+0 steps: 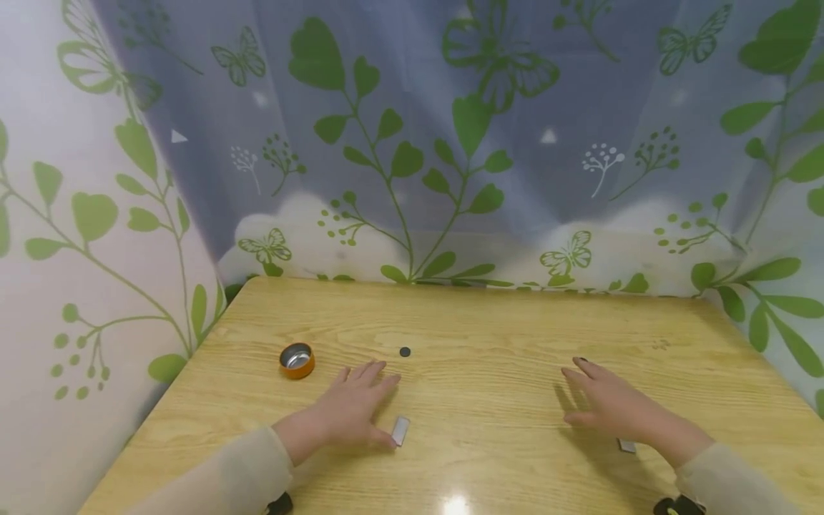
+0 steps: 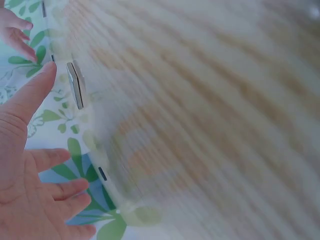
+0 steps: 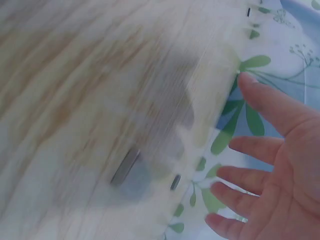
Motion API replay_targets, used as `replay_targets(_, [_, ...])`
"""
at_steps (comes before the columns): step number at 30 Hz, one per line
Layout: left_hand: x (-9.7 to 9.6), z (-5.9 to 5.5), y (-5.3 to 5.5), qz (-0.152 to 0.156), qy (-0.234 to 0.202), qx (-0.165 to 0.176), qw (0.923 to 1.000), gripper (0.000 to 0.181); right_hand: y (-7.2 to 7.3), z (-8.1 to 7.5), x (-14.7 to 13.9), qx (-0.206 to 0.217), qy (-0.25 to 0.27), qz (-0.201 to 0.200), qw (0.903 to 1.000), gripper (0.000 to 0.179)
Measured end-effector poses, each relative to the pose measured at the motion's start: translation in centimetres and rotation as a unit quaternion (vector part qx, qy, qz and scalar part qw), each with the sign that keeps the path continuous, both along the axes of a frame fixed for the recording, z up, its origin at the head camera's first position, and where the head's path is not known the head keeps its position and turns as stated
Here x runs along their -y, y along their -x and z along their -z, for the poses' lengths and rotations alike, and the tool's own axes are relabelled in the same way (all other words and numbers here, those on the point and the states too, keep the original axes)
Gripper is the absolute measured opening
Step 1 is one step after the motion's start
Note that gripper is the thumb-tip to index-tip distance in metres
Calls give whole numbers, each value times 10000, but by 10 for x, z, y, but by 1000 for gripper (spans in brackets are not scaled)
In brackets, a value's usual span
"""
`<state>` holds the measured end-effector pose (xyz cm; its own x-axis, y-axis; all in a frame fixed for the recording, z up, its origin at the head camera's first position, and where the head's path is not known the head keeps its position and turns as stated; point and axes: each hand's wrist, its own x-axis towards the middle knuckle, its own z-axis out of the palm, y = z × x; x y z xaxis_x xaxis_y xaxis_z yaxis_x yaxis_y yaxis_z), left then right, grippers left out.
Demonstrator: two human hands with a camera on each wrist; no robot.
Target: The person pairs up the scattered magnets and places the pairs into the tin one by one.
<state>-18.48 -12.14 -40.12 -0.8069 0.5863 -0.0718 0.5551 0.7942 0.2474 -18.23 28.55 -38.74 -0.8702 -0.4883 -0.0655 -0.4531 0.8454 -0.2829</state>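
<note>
My left hand hovers over the left half of the wooden table with its fingers spread and relaxed. Just by its thumb tip lies a small silver rectangular bar, which the left wrist view shows as a thin flat block. Beyond the fingertips sits a small black disc. My right hand is held over the right side, fingers extended, palm empty. Partly hidden under it in the head view is a second silver bar, fully seen in the right wrist view. Another dark disc lies past the right fingers.
A small orange bowl with a metallic inside stands left of my left hand. The wooden table ends at a curtain printed with green leaves and butterflies, which also hangs along both sides.
</note>
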Motion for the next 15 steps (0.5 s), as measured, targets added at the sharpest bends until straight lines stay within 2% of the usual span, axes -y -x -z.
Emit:
replay_targets(9, [-6, 1, -5, 417, -112, 88, 9990, 72, -8, -3, -33, 927, 58, 321, 9952, 75])
replay_targets(15, [-6, 2, -6, 383, -138, 378, 9985, 62, -13, 1, -49, 1265, 213, 328, 9912, 78])
